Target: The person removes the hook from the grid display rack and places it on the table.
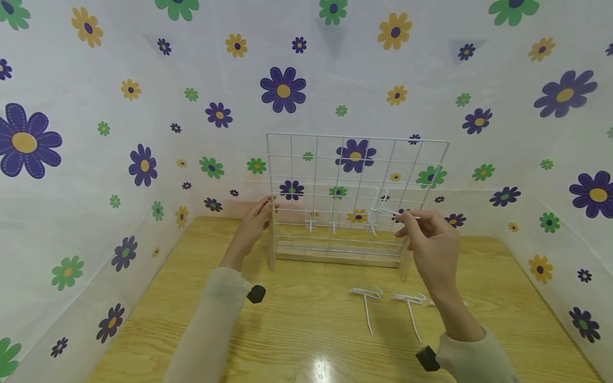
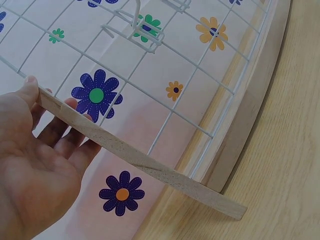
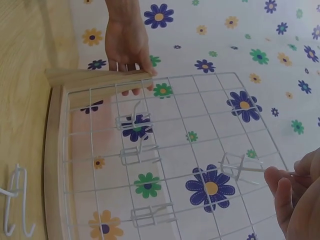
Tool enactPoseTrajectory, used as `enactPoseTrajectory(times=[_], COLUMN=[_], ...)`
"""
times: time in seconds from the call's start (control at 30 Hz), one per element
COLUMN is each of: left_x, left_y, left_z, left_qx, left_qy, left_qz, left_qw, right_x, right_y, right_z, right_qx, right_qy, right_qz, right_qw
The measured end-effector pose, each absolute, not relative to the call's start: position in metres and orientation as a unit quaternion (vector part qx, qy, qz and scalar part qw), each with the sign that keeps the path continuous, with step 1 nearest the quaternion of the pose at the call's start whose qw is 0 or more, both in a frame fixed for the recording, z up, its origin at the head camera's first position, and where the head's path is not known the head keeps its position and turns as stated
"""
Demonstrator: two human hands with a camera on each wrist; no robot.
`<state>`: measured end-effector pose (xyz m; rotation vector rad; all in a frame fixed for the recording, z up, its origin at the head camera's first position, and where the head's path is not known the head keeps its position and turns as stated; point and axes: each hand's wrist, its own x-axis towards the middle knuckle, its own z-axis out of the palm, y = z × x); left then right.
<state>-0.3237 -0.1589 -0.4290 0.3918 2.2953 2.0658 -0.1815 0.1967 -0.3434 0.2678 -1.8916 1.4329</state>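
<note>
Head: we see the right hand pinching a white hook between its fingers at the wire grid. Left wrist: the left hand curls its fingers round a wooden post; slackening could let the grid tip. Right wrist: a tilted hook might miss the wires.

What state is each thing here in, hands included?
Wire grid: set in the wooden stand
Wooden stand: upright on the table
Three hung hooks: attached to the grid
Held hook: at the grid; whether attached, unclear
Table hooks: lying loose, one partly hidden
Left hand: gripping the stand's left post
Right hand: pinching the held hook
</note>
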Motion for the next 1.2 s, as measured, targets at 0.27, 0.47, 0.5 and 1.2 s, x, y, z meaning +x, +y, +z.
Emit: enactPoseTrajectory(times=[0.27,0.47,0.5,1.2], left_x=[-0.322,-0.324,-0.324,-0.321], left_y=[-0.158,-0.159,-0.159,-0.159], left_z=[-0.424,-0.428,-0.428,-0.427], left_qx=[0.121,0.122,0.123,0.131], left_qy=[0.732,0.735,0.735,0.742], left_qz=[0.671,0.667,0.667,0.657], left_qw=[0.023,0.016,0.015,0.013], right_x=[-0.172,-0.166,-0.166,-0.147], right_y=[0.207,0.211,0.211,0.215], right_z=[-0.354,-0.360,-0.361,-0.396], right_qx=[0.099,0.096,0.097,0.038], right_qy=[-0.754,-0.762,-0.760,-0.787], right_qz=[0.536,0.523,0.527,0.535], right_qw=[0.367,0.370,0.369,0.304])
